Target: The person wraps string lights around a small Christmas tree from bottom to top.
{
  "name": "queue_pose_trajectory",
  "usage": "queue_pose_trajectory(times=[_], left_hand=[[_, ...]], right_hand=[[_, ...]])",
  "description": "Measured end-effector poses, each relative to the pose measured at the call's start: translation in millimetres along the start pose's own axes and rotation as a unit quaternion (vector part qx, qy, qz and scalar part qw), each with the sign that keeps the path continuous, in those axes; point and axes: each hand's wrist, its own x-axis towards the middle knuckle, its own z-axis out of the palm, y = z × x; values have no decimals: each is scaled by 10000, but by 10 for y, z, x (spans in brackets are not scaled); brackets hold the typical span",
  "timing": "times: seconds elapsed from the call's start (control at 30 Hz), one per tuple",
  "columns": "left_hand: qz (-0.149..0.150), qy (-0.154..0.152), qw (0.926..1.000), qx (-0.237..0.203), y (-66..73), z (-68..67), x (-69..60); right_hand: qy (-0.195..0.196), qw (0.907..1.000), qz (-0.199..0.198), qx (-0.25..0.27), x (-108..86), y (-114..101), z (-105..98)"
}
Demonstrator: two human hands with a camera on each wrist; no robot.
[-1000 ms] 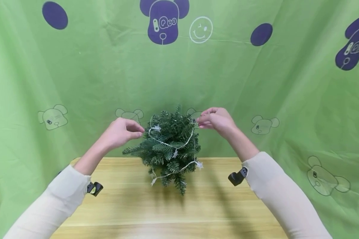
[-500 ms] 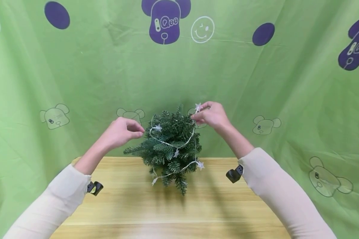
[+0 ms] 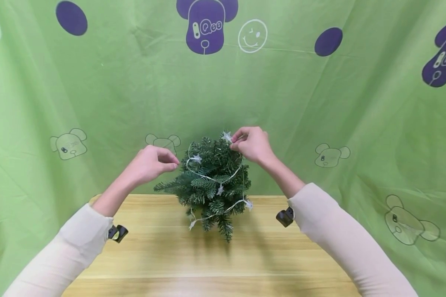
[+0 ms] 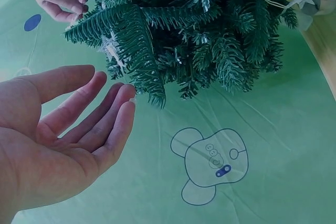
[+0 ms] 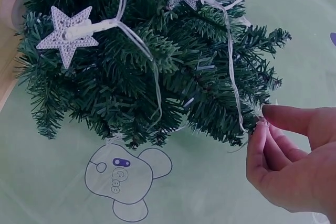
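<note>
A small artificial Christmas tree (image 3: pixel 212 181) stands at the middle of the table, wound with star string lights (image 3: pixel 220 189). My right hand (image 3: pixel 252 143) pinches the string lights near the treetop, close to a white star (image 3: pixel 227 136). In the right wrist view, thumb and fingertips (image 5: pixel 262 121) meet on the wire beside the outer needles. At the tree's left side my left hand (image 3: pixel 152 164) lies near the branches. The left wrist view shows its fingers (image 4: pixel 113 121) loosely bent, with nothing held; whether a fingertip touches the needles I cannot tell.
A light wooden table (image 3: pixel 141 255) spreads under the tree. Behind and at both sides hangs a green curtain (image 3: pixel 111 90) with purple and outlined bear prints. Another star (image 3: pixel 248 204) sticks out at the tree's lower right.
My right hand has moved left from the tree's right side to its top, bringing a star on the wire with it. The left hand has stayed in place.
</note>
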Motion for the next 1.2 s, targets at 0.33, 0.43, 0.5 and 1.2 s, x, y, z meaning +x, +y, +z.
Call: queue_pose_trajectory(times=[0.33, 0.43, 0.5, 1.2], left_hand=[[14, 7, 10000, 66, 28, -21, -21], [-10, 1, 10000, 73, 35, -25, -29], [-10, -3, 10000, 75, 36, -25, -29], [29, 20, 10000, -92, 85, -12, -24]], right_hand=[[267, 9995, 50, -139, 32, 1, 38], [274, 9996, 67, -89, 33, 16, 50], [261, 9996, 69, -56, 31, 22, 60], [45, 9994, -24, -332, 26, 48, 131]])
